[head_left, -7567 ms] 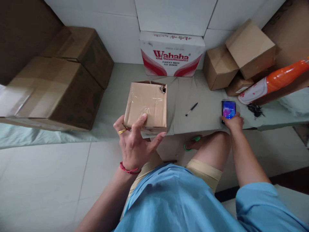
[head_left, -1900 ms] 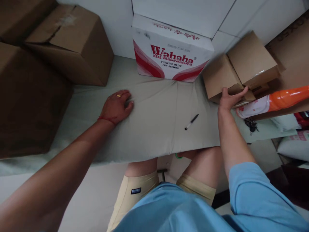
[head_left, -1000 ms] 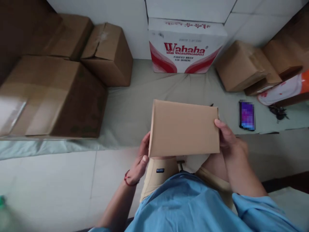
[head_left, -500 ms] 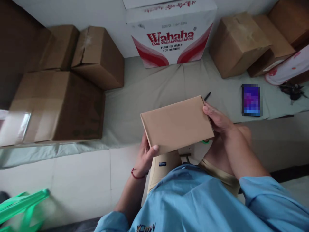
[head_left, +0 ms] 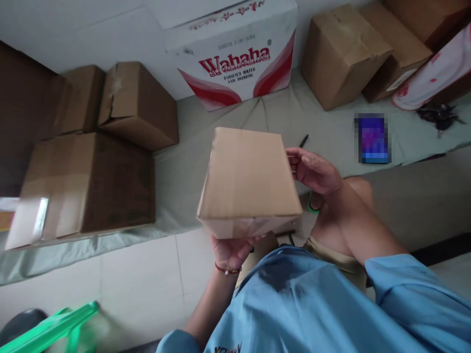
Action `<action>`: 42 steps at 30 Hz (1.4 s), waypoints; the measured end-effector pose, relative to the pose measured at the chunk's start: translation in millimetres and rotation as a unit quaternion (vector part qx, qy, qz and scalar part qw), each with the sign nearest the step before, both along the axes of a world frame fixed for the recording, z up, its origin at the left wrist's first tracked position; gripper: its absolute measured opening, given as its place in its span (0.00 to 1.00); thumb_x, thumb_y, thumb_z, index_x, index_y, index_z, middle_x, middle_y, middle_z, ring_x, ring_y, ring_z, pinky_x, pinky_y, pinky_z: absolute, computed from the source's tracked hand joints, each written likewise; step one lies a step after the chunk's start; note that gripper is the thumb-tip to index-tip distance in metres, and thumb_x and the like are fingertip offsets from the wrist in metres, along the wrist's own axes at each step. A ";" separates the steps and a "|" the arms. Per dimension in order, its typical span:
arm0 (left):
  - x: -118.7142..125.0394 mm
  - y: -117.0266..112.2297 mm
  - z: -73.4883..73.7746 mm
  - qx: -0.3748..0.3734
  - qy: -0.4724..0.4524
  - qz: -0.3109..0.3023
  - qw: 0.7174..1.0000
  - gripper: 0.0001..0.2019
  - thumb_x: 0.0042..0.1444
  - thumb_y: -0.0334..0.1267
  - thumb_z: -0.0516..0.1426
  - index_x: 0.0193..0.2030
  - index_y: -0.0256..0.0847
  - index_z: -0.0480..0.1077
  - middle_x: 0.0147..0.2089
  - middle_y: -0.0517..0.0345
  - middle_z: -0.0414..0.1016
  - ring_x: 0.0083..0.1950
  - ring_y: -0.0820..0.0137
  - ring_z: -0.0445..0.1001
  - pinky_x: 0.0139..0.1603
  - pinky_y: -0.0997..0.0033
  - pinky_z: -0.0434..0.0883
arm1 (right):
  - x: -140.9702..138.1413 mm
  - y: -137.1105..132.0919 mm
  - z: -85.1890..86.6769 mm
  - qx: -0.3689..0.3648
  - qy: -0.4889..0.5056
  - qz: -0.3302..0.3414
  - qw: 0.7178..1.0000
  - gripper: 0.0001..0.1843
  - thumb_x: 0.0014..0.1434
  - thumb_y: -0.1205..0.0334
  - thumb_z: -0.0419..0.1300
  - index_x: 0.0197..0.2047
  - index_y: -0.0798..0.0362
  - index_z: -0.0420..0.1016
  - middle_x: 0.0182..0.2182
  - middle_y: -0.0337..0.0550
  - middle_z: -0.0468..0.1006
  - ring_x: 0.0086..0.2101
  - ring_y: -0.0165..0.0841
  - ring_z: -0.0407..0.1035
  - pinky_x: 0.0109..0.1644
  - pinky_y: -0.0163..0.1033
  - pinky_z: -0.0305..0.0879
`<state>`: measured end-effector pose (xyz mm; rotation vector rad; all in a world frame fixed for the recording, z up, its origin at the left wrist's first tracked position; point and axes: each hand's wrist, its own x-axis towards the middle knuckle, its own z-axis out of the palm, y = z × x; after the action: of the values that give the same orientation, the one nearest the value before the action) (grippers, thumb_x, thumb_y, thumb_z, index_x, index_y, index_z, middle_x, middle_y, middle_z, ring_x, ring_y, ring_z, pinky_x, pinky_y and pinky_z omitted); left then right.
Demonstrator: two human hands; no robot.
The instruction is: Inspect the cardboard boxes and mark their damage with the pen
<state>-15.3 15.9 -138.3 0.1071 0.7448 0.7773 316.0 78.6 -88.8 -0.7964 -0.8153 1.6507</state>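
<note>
I hold a plain brown cardboard box (head_left: 248, 176) above my knees, in front of a cloth-covered low platform (head_left: 324, 130). My left hand (head_left: 231, 250) supports the box from below at its near edge, with the fingers mostly hidden under it. My right hand (head_left: 312, 169) grips the box's right side, fingers curled against it. A black pen (head_left: 303, 141) lies on the cloth just beyond my right hand. A phone (head_left: 372, 138) with a lit screen rests on the cloth to the right.
A white and red Wahaha carton (head_left: 235, 54) stands against the wall. Brown boxes sit at the left (head_left: 88, 181) and at the back right (head_left: 342, 51). A bunch of keys (head_left: 437, 115) lies far right. Something green (head_left: 55, 328) shows at the bottom left.
The box has turned in my hands, so a narrower taped end now faces me. My left hand has shifted under its near edge. My view has swung left.
</note>
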 end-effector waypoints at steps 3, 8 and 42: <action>8.2 2.2 11.0 -0.010 -0.039 -0.047 0.998 0.49 0.51 0.74 0.66 0.73 0.47 0.73 0.73 0.34 0.74 0.70 0.33 0.74 0.65 0.25 0.75 | 0.9 2.5 1.4 0.002 0.022 -0.018 1.000 0.31 0.58 0.38 0.75 0.58 0.45 0.84 0.51 0.46 0.87 0.45 0.36 0.83 0.49 0.41 0.83; 16.1 8.6 30.6 -0.021 -0.064 -0.064 0.996 0.47 0.60 0.69 0.61 0.81 0.51 0.62 0.70 0.33 0.74 0.57 0.50 0.81 0.48 0.51 0.85 | 4.1 6.3 1.4 0.000 0.020 -0.073 0.997 0.25 0.60 0.41 0.73 0.53 0.47 0.85 0.49 0.46 0.88 0.41 0.34 0.81 0.44 0.38 0.81; 24.2 -13.3 90.7 0.521 0.585 0.100 0.613 0.57 0.52 0.60 0.74 0.81 0.67 0.45 0.84 0.53 0.48 0.87 0.41 0.47 0.87 0.33 0.50 | 10.6 14.9 -4.5 -0.108 -0.047 -0.180 0.976 0.28 0.65 0.29 0.66 0.45 0.48 0.83 0.43 0.46 0.87 0.45 0.40 0.81 0.45 0.44 0.80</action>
<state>8.9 2.6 -47.7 1.7909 1.4431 1.2689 326.7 93.5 -93.3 -1.1123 -0.5208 1.3961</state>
